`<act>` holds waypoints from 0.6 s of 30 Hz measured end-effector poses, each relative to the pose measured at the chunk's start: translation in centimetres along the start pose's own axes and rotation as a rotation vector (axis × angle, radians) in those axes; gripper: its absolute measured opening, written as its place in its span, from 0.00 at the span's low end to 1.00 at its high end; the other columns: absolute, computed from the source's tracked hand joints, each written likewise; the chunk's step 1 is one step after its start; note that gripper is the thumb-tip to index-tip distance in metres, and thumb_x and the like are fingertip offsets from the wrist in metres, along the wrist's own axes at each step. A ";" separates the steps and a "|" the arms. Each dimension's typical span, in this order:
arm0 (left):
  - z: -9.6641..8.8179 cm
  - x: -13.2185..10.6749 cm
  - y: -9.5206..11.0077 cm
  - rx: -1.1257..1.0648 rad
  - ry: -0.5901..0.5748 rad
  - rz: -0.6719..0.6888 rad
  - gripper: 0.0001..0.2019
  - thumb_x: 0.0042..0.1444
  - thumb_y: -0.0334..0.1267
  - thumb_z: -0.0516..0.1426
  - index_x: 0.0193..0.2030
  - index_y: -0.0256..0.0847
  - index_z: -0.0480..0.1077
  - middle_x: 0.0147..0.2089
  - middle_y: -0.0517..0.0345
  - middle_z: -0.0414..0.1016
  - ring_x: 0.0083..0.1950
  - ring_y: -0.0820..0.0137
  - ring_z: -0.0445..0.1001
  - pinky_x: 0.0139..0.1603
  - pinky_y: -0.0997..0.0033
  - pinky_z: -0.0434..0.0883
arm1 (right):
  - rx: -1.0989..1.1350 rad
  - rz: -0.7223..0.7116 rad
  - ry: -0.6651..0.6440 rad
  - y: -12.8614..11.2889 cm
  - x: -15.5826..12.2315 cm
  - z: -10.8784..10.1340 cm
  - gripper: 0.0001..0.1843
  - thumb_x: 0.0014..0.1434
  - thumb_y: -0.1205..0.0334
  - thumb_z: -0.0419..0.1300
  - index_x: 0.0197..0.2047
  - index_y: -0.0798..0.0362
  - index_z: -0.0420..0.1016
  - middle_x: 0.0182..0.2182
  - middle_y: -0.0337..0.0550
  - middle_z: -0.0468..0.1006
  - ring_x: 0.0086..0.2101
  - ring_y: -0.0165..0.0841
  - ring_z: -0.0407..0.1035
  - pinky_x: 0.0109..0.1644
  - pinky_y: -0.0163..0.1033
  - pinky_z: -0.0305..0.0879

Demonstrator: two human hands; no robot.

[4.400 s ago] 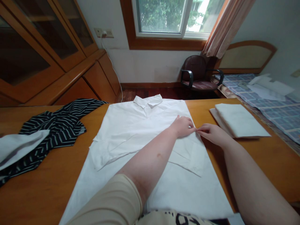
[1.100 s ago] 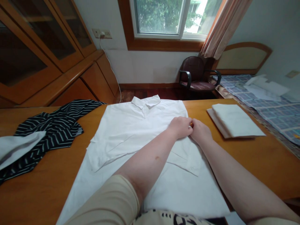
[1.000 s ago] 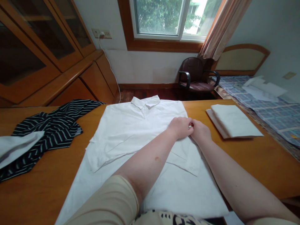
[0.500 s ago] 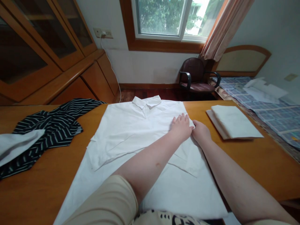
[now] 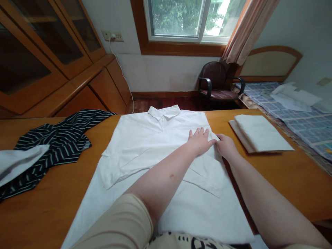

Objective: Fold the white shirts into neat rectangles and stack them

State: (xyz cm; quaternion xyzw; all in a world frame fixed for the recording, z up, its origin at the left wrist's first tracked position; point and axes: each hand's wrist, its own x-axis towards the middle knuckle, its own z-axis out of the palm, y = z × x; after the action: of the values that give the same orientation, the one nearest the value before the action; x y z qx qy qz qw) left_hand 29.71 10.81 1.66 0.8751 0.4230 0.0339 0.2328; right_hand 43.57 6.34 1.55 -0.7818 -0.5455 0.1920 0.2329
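Observation:
A white collared shirt [image 5: 145, 141] lies spread out with its collar at the far edge of the table. Beneath it is a larger white cloth or board [image 5: 202, 214] that reaches toward me. My left hand [image 5: 200, 141] rests flat on the right part of the shirt, fingers spread. Beside it, at the shirt's right edge, my right hand [image 5: 226, 146] has its fingers closed on the shirt's fabric near the sleeve. Its fingertips are partly hidden by the cloth. The left thumb almost meets the right hand.
On the wooden table [image 5: 59, 193], a black striped garment [image 5: 57, 138] and a white cloth [image 5: 20, 160] lie to the left. A folded white stack [image 5: 261, 133] sits to the right. Beyond stand a chair [image 5: 216, 81], a cabinet [image 5: 85, 100] and a bed [image 5: 290, 103].
My left hand has slid slightly down and left on the shirt. The right hand still holds the shirt's edge, and the view has shifted a little.

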 end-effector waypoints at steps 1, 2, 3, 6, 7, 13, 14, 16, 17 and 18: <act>0.2 0.1 -0.1 -0.001 0.000 0.008 0.39 0.59 0.62 0.30 0.71 0.40 0.41 0.73 0.46 0.40 0.73 0.55 0.39 0.67 0.40 0.40 | 0.028 0.014 -0.029 0.1 0.1 -0.2 0.18 0.48 0.67 0.53 0.40 0.58 0.79 0.35 0.48 0.81 0.36 0.38 0.72 0.34 0.34 0.61; 0.3 0.1 -0.3 -0.002 0.003 0.016 0.39 0.59 0.62 0.31 0.71 0.41 0.42 0.73 0.47 0.40 0.73 0.56 0.38 0.67 0.40 0.39 | 0.044 0.031 -0.053 0.3 0.1 -0.5 0.17 0.48 0.65 0.54 0.38 0.58 0.79 0.33 0.47 0.81 0.34 0.37 0.72 0.32 0.34 0.61; 0.3 0.2 -0.4 -0.003 0.007 0.023 0.38 0.59 0.62 0.31 0.71 0.41 0.42 0.73 0.47 0.40 0.73 0.56 0.38 0.67 0.40 0.39 | 0.043 0.046 -0.068 0.4 0.1 -0.9 0.15 0.49 0.62 0.55 0.36 0.58 0.79 0.31 0.46 0.80 0.32 0.37 0.72 0.31 0.34 0.60; 0.1 0.2 -0.4 -0.001 0.037 0.036 0.36 0.61 0.61 0.35 0.69 0.41 0.46 0.73 0.47 0.44 0.72 0.57 0.41 0.67 0.41 0.41 | -0.032 0.080 -0.063 1.0 0.0 -1.9 0.11 0.48 0.56 0.58 0.29 0.55 0.75 0.21 0.42 0.76 0.25 0.34 0.69 0.26 0.34 0.57; -0.1 0.2 -0.3 0.007 0.070 0.040 0.34 0.62 0.58 0.37 0.68 0.40 0.49 0.72 0.46 0.48 0.71 0.57 0.45 0.67 0.43 0.44 | -0.049 0.101 -0.068 1.2 0.0 -2.1 0.10 0.48 0.55 0.59 0.27 0.54 0.73 0.18 0.40 0.73 0.23 0.33 0.67 0.24 0.34 0.56; -1.4 -0.8 1.7 0.062 0.140 0.147 0.17 0.63 0.41 0.44 0.46 0.39 0.71 0.48 0.48 0.74 0.48 0.63 0.73 0.50 0.62 0.69 | 0.231 0.195 -0.260 2.0 0.0 -3.0 0.12 0.42 0.58 0.66 0.25 0.52 0.67 0.16 0.34 0.68 0.18 0.28 0.64 0.23 0.32 0.62; -1.5 -1.0 1.9 0.076 0.113 0.163 0.16 0.62 0.39 0.44 0.44 0.39 0.72 0.46 0.49 0.74 0.46 0.63 0.73 0.47 0.62 0.70 | 0.281 0.182 -0.307 2.2 0.1 -3.2 0.12 0.42 0.58 0.67 0.26 0.52 0.68 0.17 0.35 0.70 0.20 0.28 0.65 0.25 0.32 0.63; -1.6 -1.3 2.3 0.111 0.077 0.181 0.15 0.61 0.35 0.45 0.42 0.39 0.72 0.46 0.49 0.74 0.46 0.62 0.73 0.48 0.60 0.69 | 0.326 0.163 -0.368 2.6 0.3 -3.6 0.10 0.44 0.59 0.66 0.29 0.54 0.72 0.20 0.38 0.73 0.22 0.28 0.67 0.26 0.31 0.65; -1.6 -1.4 2.4 0.126 0.063 0.185 0.15 0.60 0.34 0.46 0.42 0.40 0.73 0.47 0.49 0.73 0.47 0.62 0.72 0.50 0.57 0.68 | 0.320 0.159 -0.370 2.8 0.4 -3.8 0.09 0.46 0.59 0.64 0.31 0.54 0.74 0.21 0.39 0.74 0.23 0.28 0.67 0.25 0.31 0.64; -1.7 -1.5 2.5 0.136 0.048 0.192 0.15 0.59 0.32 0.46 0.43 0.40 0.73 0.48 0.49 0.73 0.48 0.62 0.71 0.52 0.55 0.67 | 0.299 0.161 -0.356 3.0 0.5 -3.9 0.09 0.47 0.59 0.63 0.32 0.55 0.75 0.22 0.40 0.74 0.22 0.28 0.67 0.24 0.31 0.63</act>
State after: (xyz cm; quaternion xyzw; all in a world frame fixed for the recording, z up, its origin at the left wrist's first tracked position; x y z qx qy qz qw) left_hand 30.14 9.02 4.45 0.9242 0.3442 0.0481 0.1586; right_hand 48.22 5.32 3.00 -0.7335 -0.4796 0.4233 0.2300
